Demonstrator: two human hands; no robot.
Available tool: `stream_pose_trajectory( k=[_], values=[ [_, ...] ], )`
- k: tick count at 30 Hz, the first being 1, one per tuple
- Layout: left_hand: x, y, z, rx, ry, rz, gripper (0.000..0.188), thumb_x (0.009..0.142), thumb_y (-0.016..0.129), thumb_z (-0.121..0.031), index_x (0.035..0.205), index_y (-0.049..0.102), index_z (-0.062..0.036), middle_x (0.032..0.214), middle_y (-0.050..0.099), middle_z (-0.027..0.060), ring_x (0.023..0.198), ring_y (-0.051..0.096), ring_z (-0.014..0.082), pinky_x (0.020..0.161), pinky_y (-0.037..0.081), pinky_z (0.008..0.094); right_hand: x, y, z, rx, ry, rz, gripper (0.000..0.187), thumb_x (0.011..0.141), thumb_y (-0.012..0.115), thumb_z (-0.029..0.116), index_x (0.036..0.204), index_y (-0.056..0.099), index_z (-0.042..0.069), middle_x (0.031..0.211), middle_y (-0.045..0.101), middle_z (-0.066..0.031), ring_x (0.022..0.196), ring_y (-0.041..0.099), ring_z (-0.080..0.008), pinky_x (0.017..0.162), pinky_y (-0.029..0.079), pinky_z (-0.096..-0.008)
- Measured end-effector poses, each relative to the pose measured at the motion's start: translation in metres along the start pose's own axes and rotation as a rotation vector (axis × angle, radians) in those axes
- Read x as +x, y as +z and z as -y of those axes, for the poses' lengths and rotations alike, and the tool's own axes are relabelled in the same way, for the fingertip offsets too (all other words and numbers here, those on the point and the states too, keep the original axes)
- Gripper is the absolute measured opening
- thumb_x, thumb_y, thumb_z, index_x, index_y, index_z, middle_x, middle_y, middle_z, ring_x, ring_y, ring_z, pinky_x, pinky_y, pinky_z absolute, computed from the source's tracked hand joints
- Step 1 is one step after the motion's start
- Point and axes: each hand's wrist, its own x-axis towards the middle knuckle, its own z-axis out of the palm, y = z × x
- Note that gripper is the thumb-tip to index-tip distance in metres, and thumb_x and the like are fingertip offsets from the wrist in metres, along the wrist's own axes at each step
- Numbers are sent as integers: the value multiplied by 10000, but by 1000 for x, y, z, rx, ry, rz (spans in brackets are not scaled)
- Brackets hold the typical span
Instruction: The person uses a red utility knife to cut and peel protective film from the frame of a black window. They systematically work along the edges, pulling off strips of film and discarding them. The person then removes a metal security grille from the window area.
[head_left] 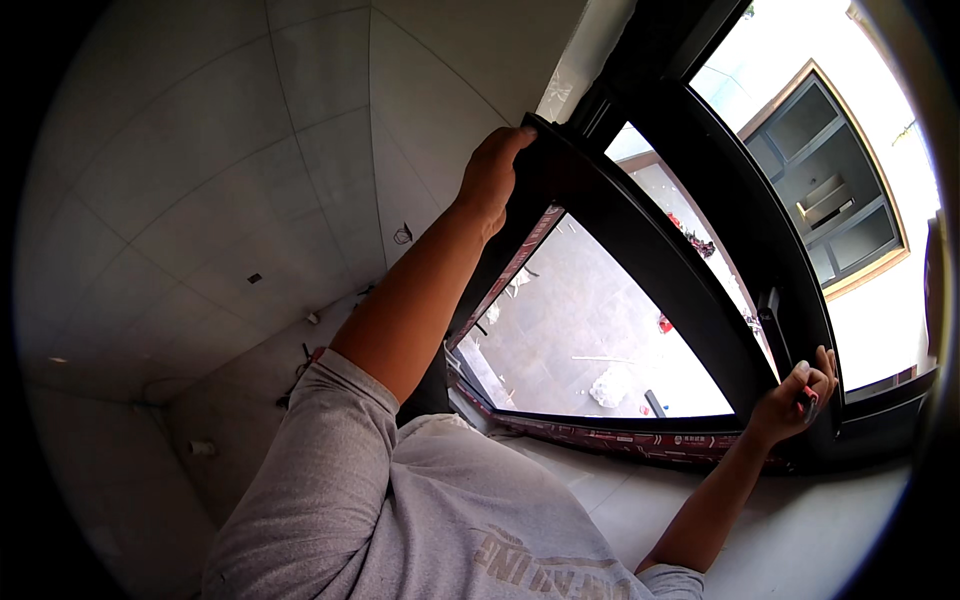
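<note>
My left hand grips the upper corner of a black window sash, its thumb at the edge and its other fingers mostly hidden. The sash stands swung away from the black fixed frame, with a gap between them. Lower right, my right hand is closed round a small red-and-black object, too covered to name, with one or two fingers raised against the frame. Just above that hand is a black window handle. Patterned dark red protective tape runs along the lower frame.
Grey tiled walls fill the left side. Through the glass I see a floor with scattered debris and a white crumpled heap. Across the way is a building with another window. A pale tiled sill or floor lies below the frame.
</note>
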Motion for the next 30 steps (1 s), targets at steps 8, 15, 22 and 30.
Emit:
stream_pose_trajectory(
  k=[8, 15, 22, 30],
  values=[
    [8, -8, -4, -12, -105, -1, 478, 955, 652, -396, 1296, 658, -62, 1441, 599, 145, 1425, 438, 254, 1266, 187, 423, 0, 0, 1, -12, 12, 1, 272, 1043, 578, 134, 808, 492, 25, 1237, 717, -233, 1289, 628, -422, 1078, 499, -528],
    [-5, -2, -6, -53, -67, 65, 305, 968, 634, -335, 1129, 694, -83, 1240, 687, 87, 1244, 558, 212, 1179, 313, 410, 0, 0, 2, 14, 4, -12, 252, 1035, 576, 118, 814, 498, 25, 1230, 718, -239, 1282, 631, -419, 1077, 498, -526],
    [3, -10, 0, 3, -22, 35, 253, 980, 625, -291, 1115, 690, -88, 1193, 677, 76, 1220, 540, 196, 1166, 303, 393, 0, 2, 2, 38, 17, -25, 262, 1034, 579, 136, 809, 498, 31, 1228, 722, -234, 1292, 626, -410, 1102, 473, -538],
    [-10, -3, -3, 24, 73, 62, 209, 964, 633, -245, 1071, 666, -67, 1104, 655, 56, 1133, 545, 184, 1114, 338, 374, -1, 0, 4, 8, 46, -6, 259, 1031, 579, 145, 811, 504, 31, 1220, 725, -232, 1297, 622, -411, 1120, 453, -548]
  ],
)
